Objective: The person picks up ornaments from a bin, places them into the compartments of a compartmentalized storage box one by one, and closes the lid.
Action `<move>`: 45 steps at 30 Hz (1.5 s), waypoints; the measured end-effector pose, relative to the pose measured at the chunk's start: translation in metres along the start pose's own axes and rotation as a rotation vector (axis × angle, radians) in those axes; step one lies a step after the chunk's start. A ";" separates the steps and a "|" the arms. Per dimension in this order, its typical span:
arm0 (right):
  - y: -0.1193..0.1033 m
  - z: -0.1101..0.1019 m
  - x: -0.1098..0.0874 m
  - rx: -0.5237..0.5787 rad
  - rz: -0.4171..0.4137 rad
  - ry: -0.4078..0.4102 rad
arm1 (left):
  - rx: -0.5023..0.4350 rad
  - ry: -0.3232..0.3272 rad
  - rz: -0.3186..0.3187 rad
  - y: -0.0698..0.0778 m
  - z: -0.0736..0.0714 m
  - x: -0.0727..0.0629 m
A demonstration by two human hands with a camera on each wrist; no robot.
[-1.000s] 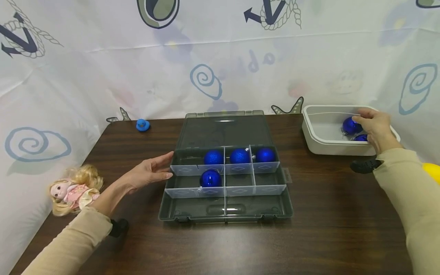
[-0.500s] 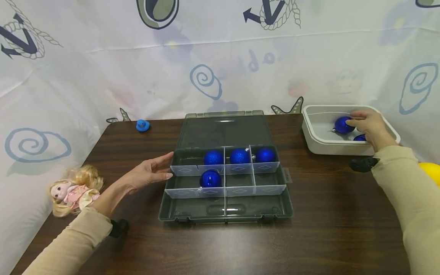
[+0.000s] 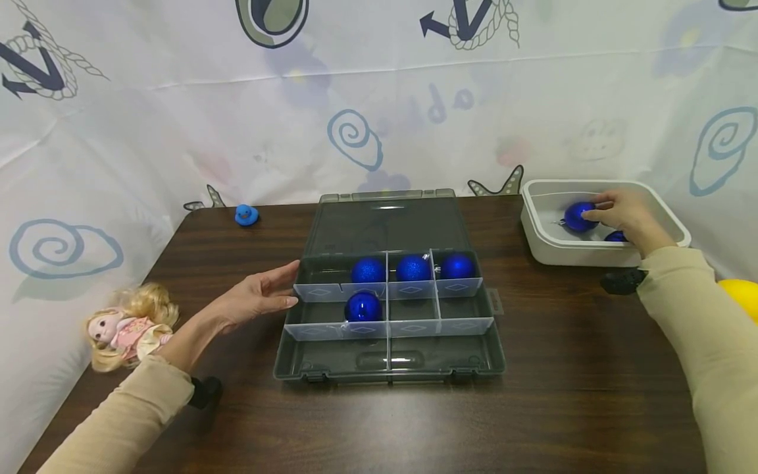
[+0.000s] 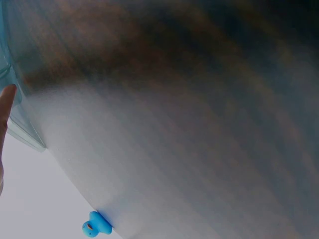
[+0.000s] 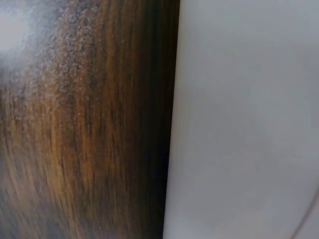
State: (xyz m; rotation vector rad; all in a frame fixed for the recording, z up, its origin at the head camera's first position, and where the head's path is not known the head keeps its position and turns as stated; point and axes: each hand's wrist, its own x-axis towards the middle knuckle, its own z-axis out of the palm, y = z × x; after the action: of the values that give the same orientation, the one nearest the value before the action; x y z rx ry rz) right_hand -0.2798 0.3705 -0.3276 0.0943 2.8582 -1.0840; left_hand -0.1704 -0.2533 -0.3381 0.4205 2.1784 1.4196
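At the back right, my right hand (image 3: 629,217) reaches into the white bin (image 3: 535,238) and grips a shiny blue Christmas ball (image 3: 579,217) with fingers and thumb. A second blue ball (image 3: 616,236) shows partly behind the bin's front wall. My left hand (image 3: 253,301), fingers extended, rests at the left side of a dark see-through compartment box (image 3: 331,359). Its lid (image 3: 385,227) lies folded back. Three blue balls sit in the back row, and another blue ball (image 3: 363,307) is in the middle row's left compartment. The right wrist view shows only the bin's wall (image 5: 239,119) and brown tabletop.
A small blue rubber duck (image 3: 246,215) stands at the back left of the dark wooden table (image 3: 551,382). Beside my left forearm lies a blond doll (image 3: 130,329). Something yellow (image 3: 740,296) peeks out beyond my right sleeve. A printed white curtain (image 3: 379,99) hangs behind.
My right hand has shifted left inside the white bin, and the blue Christmas ball has moved left with it. My left hand and the compartment box have stayed in place.
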 end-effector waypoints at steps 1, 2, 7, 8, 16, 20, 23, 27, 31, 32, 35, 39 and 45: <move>-0.001 0.000 0.000 -0.028 -0.013 -0.006 | -0.002 0.000 -0.002 0.000 0.000 0.000; -0.003 0.001 0.001 -0.053 -0.029 -0.016 | -0.005 0.001 -0.003 -0.001 0.000 0.000; -0.010 0.004 0.003 -0.087 -0.049 -0.078 | -0.005 0.005 -0.011 -0.004 0.000 0.000; -0.011 0.005 0.004 -0.081 -0.050 -0.089 | 0.000 0.006 -0.008 -0.004 0.000 0.000; -0.021 0.006 -0.003 -0.034 -0.073 -0.028 | 0.003 0.005 0.004 -0.003 -0.001 0.001; -0.027 0.007 -0.014 0.028 -0.090 0.057 | 0.003 0.004 0.001 -0.002 -0.001 0.001; -0.033 0.009 -0.023 0.079 -0.123 0.124 | -0.001 0.003 -0.004 -0.001 -0.001 0.001; -0.051 0.016 -0.038 0.146 -0.182 0.147 | -0.002 0.008 -0.008 -0.001 -0.001 0.001; -0.077 0.031 -0.054 0.205 -0.271 0.099 | -0.003 0.010 -0.004 -0.001 0.000 0.001; -0.083 0.037 -0.058 0.224 -0.295 0.078 | -0.002 0.010 -0.005 -0.001 0.000 0.001; -0.103 0.054 -0.069 0.252 -0.341 0.017 | 0.001 0.013 -0.010 -0.001 0.000 0.001; -0.124 0.079 -0.082 0.305 -0.410 -0.091 | 0.000 0.014 -0.012 0.000 0.000 0.001; -0.140 0.112 -0.098 0.360 -0.460 -0.283 | -0.003 0.008 -0.011 0.001 0.000 0.000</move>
State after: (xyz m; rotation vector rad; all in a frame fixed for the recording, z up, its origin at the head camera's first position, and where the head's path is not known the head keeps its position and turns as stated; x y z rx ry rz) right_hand -0.1882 0.1882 -0.3092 -0.6673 2.4576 -1.5361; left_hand -0.1706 -0.2528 -0.3369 0.4021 2.1813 1.4203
